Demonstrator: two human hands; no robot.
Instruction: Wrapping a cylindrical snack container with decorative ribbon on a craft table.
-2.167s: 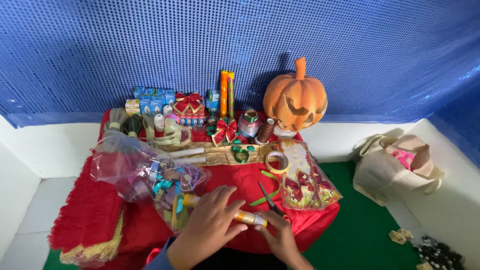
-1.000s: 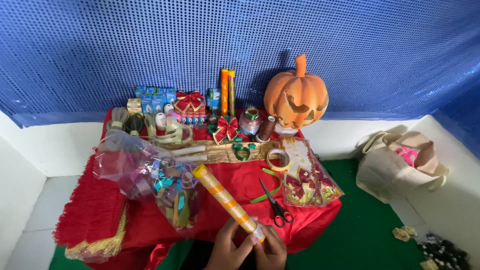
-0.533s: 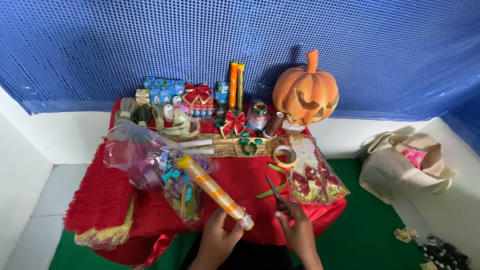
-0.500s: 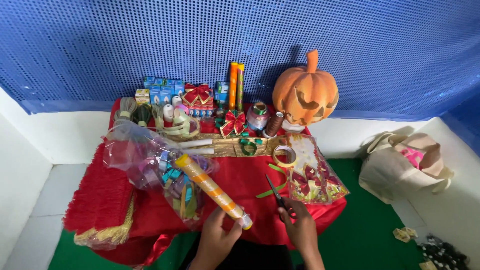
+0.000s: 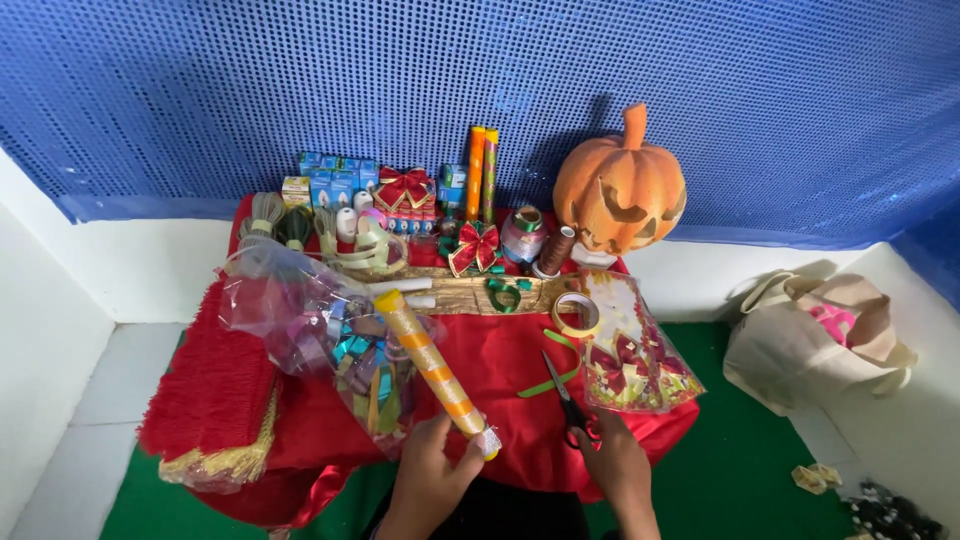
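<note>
Two hands work at the table's near edge; the left hand (image 5: pixel 432 472) clasps the lower end of a gold-and-orange wrapping-paper roll (image 5: pixel 432 370), which slants across a clear plastic bag of ribbons (image 5: pixel 320 330). Right hand (image 5: pixel 612 462) closes on the red handles of scissors (image 5: pixel 572 408) lying on the red tablecloth (image 5: pixel 480 350); a carved orange pumpkin (image 5: pixel 620 192) stands well beyond.

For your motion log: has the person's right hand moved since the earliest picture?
Yes. The right hand left the orange-gold roll and moved right, onto the scissors.

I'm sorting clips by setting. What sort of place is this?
Probably a home craft corner: a low red-draped table crowded with ribbon bows, a carved pumpkin and scissors.
</note>
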